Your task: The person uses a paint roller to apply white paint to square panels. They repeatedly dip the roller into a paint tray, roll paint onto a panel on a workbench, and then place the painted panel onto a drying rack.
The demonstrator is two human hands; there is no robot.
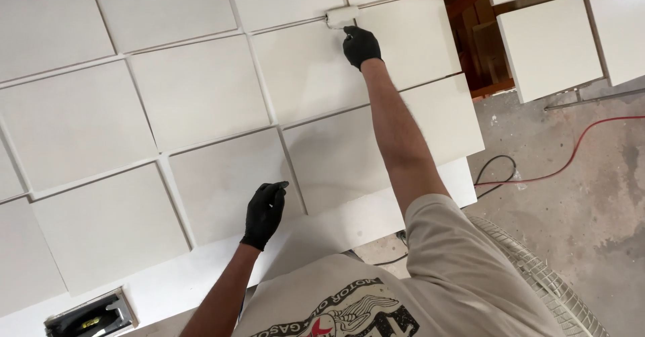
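My right hand (361, 45), in a black glove, is stretched far out and grips the handle of a small white paint roller (341, 16). The roller head rests on the far edge of a white square panel (306, 68). My left hand (264, 211), also in a black glove, rests with curled fingers on the near edge of another white panel (222, 182). Several white square panels lie side by side on a white work surface (201, 270), with narrow gaps between them.
A paint tray (91, 318) sits at the bottom left corner. Right of the surface is a concrete floor (578, 202) with a red cord (571, 152) and a black cable (494, 172). A tyre (544, 280) lies beside me. More white panels (547, 45) lie at top right.
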